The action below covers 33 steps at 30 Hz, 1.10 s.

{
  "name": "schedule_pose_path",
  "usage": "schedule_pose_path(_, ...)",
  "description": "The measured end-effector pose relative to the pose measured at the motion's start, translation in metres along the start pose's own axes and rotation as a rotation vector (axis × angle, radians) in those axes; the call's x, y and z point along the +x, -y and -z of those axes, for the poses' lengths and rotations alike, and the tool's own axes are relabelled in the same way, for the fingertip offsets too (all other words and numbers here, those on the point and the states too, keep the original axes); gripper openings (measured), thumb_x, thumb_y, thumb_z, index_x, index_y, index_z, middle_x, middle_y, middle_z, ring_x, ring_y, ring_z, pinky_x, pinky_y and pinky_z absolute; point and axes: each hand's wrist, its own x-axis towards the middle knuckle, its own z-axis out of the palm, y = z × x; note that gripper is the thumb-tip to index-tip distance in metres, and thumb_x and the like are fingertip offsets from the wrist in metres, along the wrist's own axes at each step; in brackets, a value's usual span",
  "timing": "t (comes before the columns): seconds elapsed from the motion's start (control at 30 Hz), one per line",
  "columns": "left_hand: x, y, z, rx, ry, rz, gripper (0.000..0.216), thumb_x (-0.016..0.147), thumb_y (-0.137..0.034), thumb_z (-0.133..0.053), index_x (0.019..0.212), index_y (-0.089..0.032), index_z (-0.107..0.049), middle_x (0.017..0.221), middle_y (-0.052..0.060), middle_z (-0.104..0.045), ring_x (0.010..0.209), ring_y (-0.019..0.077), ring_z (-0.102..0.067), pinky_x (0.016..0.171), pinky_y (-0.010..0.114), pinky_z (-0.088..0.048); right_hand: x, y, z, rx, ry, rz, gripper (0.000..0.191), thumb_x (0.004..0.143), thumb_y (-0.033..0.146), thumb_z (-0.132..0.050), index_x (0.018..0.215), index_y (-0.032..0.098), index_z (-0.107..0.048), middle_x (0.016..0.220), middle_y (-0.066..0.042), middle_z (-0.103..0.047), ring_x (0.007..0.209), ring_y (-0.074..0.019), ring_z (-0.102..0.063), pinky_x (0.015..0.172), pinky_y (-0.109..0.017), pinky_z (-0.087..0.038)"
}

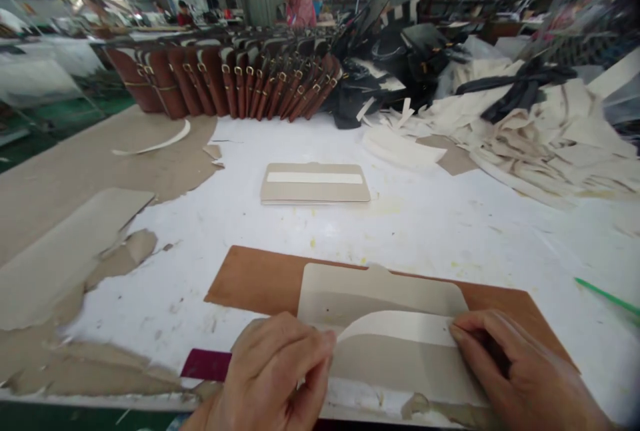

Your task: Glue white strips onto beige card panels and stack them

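Note:
A white strip (400, 325) bows upward between my two hands, above a beige panel (400, 361) with rounded corners and a small tab on its far edge. My left hand (285, 371) pinches the strip's left end. At the other end, the fingertips of my right hand (520, 364) grip it near the panel's right side. Under the panel lies a brown leather-like sheet (260, 279). Farther off, a beige panel (315, 192) carries a similar white strip laid flat along it. A dark magenta piece (206, 365) shows beside my left wrist.
Brown bags with buckles (250, 81) stand in a row at the back. Black bags (395, 57) and cream scraps (550, 131) pile up at right. Beige sheets (75, 244) cover the left side. A green stick (607, 295) lies far right. Another person (300, 7) stands beyond.

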Motion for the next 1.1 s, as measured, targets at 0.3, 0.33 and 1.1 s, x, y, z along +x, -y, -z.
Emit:
schedule_pose_path(0.3,0.006,0.018,-0.023,0.018,-0.042,0.368,0.026,0.087,-0.013,-0.06,0.11,-0.023,-0.068,0.076,-0.005,-0.073,0.063,0.0104,-0.069,0.063,0.019,-0.058,0.001,0.005,-0.002,-0.049,-0.088,0.058,0.028,0.095,0.051,-0.051,0.086,0.029,-0.065,0.081,-0.002,-0.073,0.067,-0.0205,-0.069,0.059,-0.03,-0.05)
schedule_pose_path(0.33,0.005,0.019,-0.024,0.023,-0.03,0.381,0.026,0.087,-0.013,-0.06,0.11,-0.023,-0.068,0.076,-0.005,-0.073,0.064,0.0107,-0.07,0.063,0.02,-0.058,0.001,0.005,-0.002,-0.051,-0.105,0.05,0.029,0.096,0.051,-0.05,0.086,0.028,-0.065,0.082,-0.002,-0.073,0.068,-0.0206,-0.07,0.061,-0.03,-0.051)
schedule_pose_path(1.1,0.006,0.02,-0.029,0.192,0.048,0.34,0.026,0.089,-0.013,-0.055,0.112,-0.023,-0.062,0.077,-0.004,-0.068,0.064,0.0154,-0.067,0.062,0.028,-0.054,0.002,-0.011,0.0,-0.099,-0.052,0.07,0.03,0.096,0.055,-0.052,0.089,0.03,-0.067,0.081,0.0,-0.074,0.065,-0.0189,-0.071,0.054,-0.027,-0.054)
